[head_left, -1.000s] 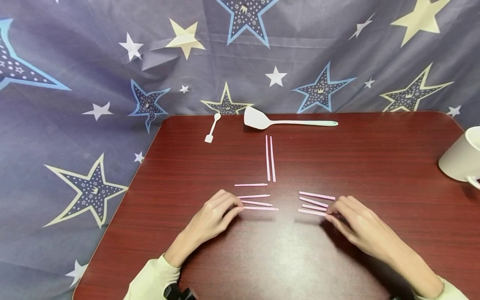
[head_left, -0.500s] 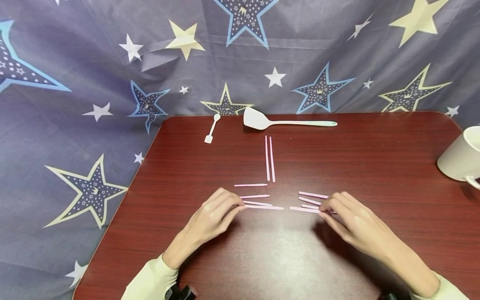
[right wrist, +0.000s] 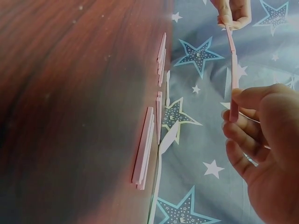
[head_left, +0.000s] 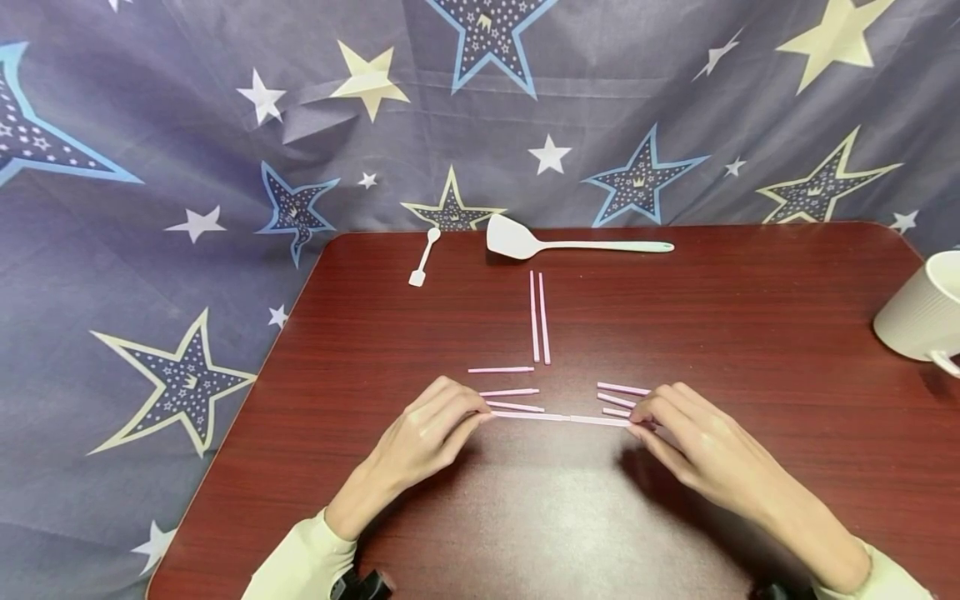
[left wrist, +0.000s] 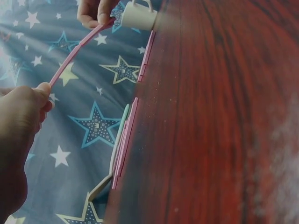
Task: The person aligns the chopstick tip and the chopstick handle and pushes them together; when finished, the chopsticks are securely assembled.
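Observation:
My left hand (head_left: 429,425) pinches the outer end of a slim pink stick (head_left: 528,416) with a narrower tip. A second pink stick (head_left: 600,420) is pinched between the thumb and fingers of my right hand (head_left: 708,442). The two sticks meet end to end between the hands, above the table, with a slight bend at the meeting point in the left wrist view. Whether one tip sits inside the other, I cannot tell. Beyond the left hand lie three pink sticks (head_left: 501,370); three more pink sticks (head_left: 622,388) lie by the right hand, partly covered by its fingers.
Two longer pink sticks (head_left: 535,317) lie side by side mid-table, pointing away. Behind them rests a white spatula (head_left: 513,237) with a pale green handle end, and a small white scoop-like tool (head_left: 424,258) left of it. A white mug (head_left: 918,312) stands at the right.
My right hand has moved left with its stick, and the left hand's stick has shifted slightly right. The gap between the two stick ends has closed.

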Demonstrator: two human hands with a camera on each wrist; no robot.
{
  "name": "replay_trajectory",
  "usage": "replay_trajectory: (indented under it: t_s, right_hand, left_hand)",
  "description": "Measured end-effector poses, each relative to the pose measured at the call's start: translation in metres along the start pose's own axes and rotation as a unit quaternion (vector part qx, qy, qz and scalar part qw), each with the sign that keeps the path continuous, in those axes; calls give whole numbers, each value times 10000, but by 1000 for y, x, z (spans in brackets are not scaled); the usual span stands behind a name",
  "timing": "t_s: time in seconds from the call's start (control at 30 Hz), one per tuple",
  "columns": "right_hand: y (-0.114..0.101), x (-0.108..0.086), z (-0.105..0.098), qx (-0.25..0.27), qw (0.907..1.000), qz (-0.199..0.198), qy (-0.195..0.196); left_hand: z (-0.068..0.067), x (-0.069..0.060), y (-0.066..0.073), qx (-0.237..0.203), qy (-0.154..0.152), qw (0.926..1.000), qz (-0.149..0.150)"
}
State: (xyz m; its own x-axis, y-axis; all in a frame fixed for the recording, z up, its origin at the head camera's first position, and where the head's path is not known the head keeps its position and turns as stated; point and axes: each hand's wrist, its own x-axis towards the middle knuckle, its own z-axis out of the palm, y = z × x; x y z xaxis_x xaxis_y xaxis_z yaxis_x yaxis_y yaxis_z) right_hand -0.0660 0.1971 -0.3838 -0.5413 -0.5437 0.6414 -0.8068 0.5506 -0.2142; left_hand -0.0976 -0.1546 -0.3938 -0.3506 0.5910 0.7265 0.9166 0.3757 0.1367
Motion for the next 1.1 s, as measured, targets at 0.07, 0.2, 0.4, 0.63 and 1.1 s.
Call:
replay_trajectory:
  t_s: [0.07,0.2,0.4,0.63,1.1]
  right_hand:
    - [0,0,0,-1,10000,4,-2]
    - [0,0,1,5,10000,-21,8]
    - [-1,1,1,-6,9999,-118,49]
    - [-3,1,-1,-264,9996,-80,-1]
    - [-10,8,2,12,9960,-450,767]
  left_hand:
    - [0,0,0,-4,3,10000,1]
    - [0,0,0,-3,27,10000,19]
    - [-1,0,1,-119,29,9999,-103]
    - [-5,3,2,-467,31,9982,-381]
    - [-5,12,11,-2090,870,9596,-1673]
